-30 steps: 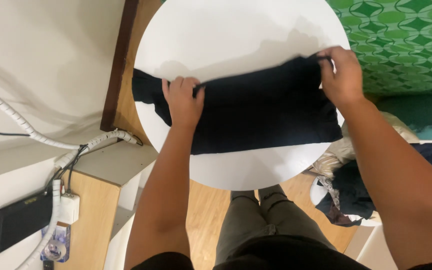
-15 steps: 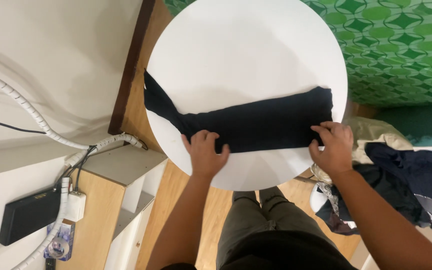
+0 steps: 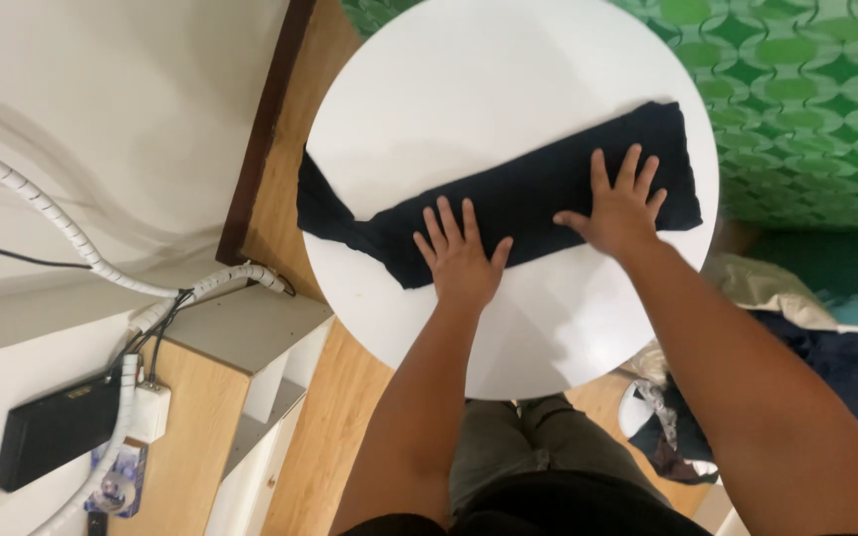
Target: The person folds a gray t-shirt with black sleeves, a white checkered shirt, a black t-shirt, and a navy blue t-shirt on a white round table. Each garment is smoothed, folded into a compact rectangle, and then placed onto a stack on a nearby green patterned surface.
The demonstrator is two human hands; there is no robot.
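Black folded cloth [image 3: 538, 189] lies under both flat hands [image 3: 464, 256].

Table's [image 3: 548, 60] far rim cut off

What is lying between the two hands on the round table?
In the head view, only the folded dark garment spans between the left hand and right hand; both press flat on it.

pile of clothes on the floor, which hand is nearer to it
Right. The right hand presses the dark garment on the side towards the clothes pile; the left hand lies farther away.
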